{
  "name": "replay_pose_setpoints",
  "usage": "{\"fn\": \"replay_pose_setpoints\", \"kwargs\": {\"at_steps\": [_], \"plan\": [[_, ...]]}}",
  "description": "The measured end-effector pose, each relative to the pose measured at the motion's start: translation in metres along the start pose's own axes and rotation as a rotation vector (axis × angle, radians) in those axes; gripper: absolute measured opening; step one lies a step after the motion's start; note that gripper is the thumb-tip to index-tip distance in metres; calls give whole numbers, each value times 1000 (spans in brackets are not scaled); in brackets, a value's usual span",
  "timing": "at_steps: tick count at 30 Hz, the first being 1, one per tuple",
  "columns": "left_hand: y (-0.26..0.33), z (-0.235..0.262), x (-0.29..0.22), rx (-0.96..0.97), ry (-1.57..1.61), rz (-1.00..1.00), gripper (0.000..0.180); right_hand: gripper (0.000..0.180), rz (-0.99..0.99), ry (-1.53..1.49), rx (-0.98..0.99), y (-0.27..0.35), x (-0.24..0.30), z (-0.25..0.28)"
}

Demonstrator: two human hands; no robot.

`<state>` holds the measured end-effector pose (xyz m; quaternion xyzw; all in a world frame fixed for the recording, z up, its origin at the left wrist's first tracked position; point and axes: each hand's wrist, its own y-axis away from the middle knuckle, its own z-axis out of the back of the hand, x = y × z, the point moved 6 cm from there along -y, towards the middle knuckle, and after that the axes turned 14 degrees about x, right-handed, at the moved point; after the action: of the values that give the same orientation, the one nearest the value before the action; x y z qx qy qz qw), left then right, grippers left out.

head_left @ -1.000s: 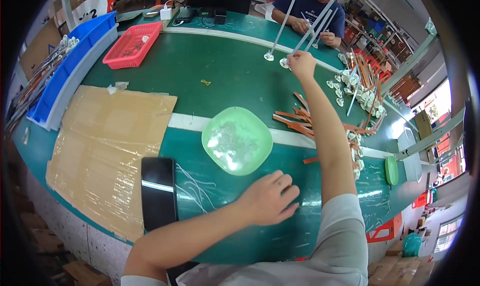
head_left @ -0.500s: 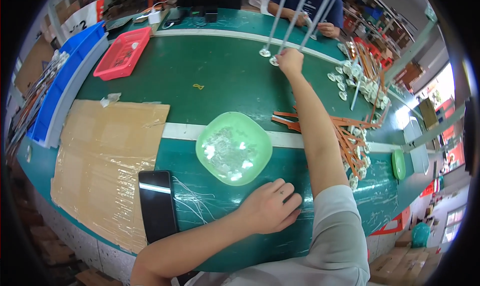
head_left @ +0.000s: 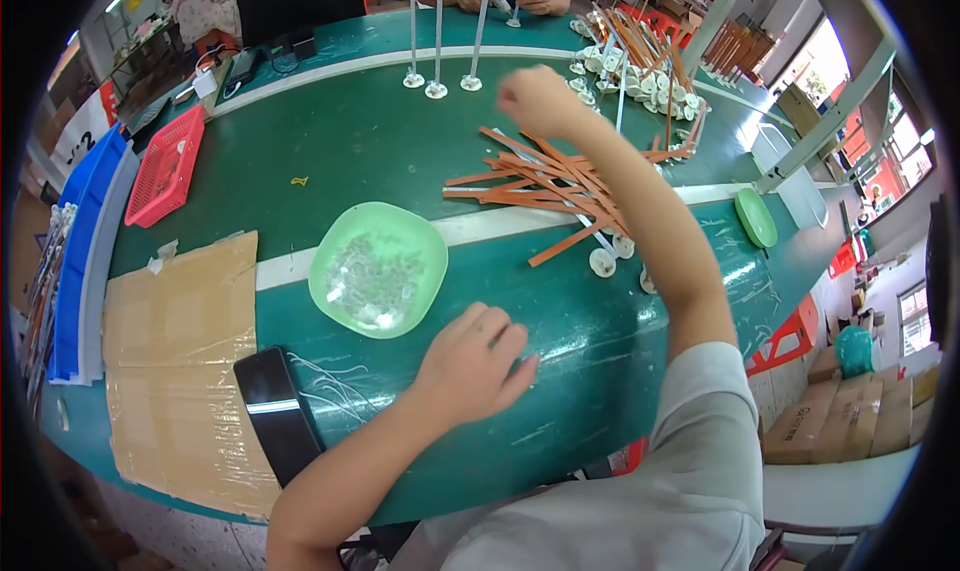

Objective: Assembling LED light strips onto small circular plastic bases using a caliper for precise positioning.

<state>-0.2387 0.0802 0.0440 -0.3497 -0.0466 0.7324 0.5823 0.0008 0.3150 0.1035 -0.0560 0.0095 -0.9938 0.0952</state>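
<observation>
My left hand (head_left: 470, 363) is over the table near the green bowl (head_left: 428, 306), with loosely bent fingers, the thumb apart and nothing in it. The bowl holds many small clear pieces. My right hand (head_left: 545, 99) reaches out over the table with its fingers curled in, and I see nothing in it. To its left stand three thin clear rods, one of them a rod (head_left: 438, 41) on a round white base (head_left: 436, 90). A loose heap of orange-brown strips (head_left: 560, 186) lies below my right forearm, and round white bases (head_left: 602, 262) lie beside it.
A black phone (head_left: 275, 401) lies by the cardboard sheet (head_left: 180, 331), near thin white strands. A red basket (head_left: 165, 166) and blue bin (head_left: 85, 241) stand on the left. More white bases (head_left: 650, 89) pile up at the far right. Across the table a person's hands (head_left: 540, 1) work on a rod.
My right hand has come away from the standing rods, which now stand apart to its left. My left hand has turned slightly and stays by the bowl. The whole view has swung to the right.
</observation>
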Motion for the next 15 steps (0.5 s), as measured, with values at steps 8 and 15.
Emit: {"fn": "replay_pose_setpoints", "kwargs": {"at_steps": [8,15], "plan": [[3,-2,-3,7,-52,11,22,20,-30,-68,243,168,-43,8],[3,-5,-8,20,-79,-25,22,17,-208,-11,221,197,-67,15]]}}
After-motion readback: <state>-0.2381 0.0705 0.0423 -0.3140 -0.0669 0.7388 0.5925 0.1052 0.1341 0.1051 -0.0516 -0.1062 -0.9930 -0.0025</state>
